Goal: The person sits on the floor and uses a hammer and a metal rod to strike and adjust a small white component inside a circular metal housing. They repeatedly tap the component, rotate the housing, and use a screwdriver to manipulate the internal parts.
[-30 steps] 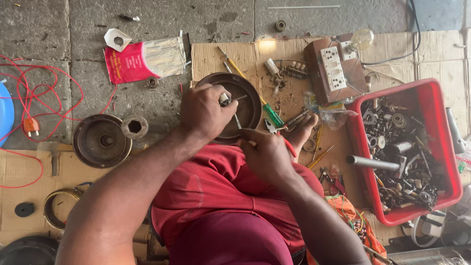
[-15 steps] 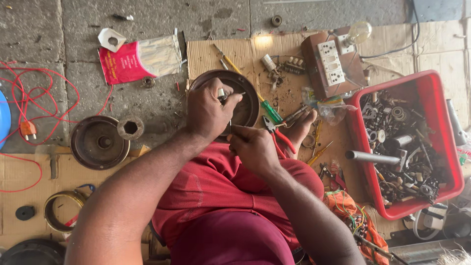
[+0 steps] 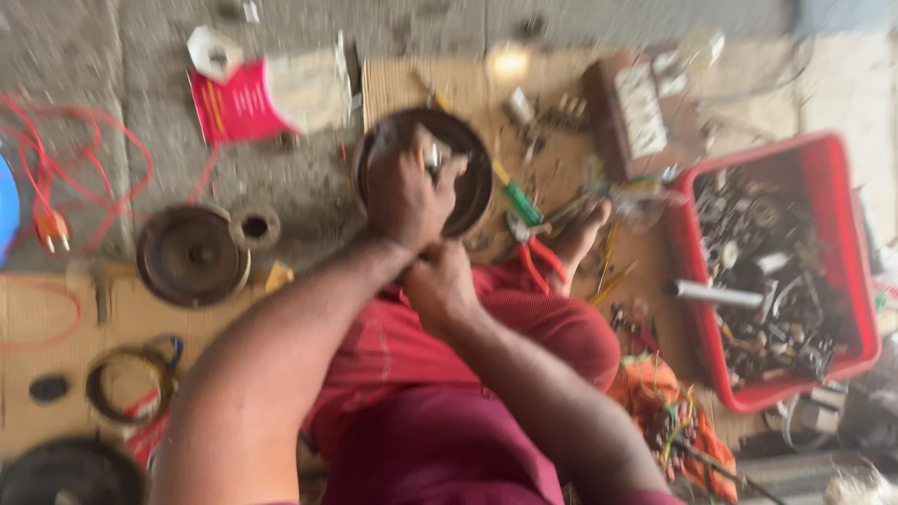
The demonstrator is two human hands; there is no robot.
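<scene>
My left hand point(image 3: 404, 192) lies over a dark round metal housing point(image 3: 472, 173) on the cardboard and pinches a small shiny metal part point(image 3: 433, 159) at its centre. My right hand point(image 3: 440, 288) is closed into a fist just below the left wrist, above my red-trousered knee; what it grips is hidden. The frame is blurred by motion. A green-handled screwdriver point(image 3: 517, 198) and red-handled pliers point(image 3: 533, 257) lie just right of the housing, near my bare foot point(image 3: 580, 234).
A red crate point(image 3: 842, 224) full of metal parts stands at the right. A wooden switchboard point(image 3: 636, 108) sits behind it. Left are a second round housing point(image 3: 192, 254), a red packet point(image 3: 238, 105) and red wire point(image 3: 56, 178). Tangled wires point(image 3: 669, 411) lie lower right.
The view has shifted and blurred. My right hand has drawn in leftward under the left wrist, and my left hand stays on the round housing.
</scene>
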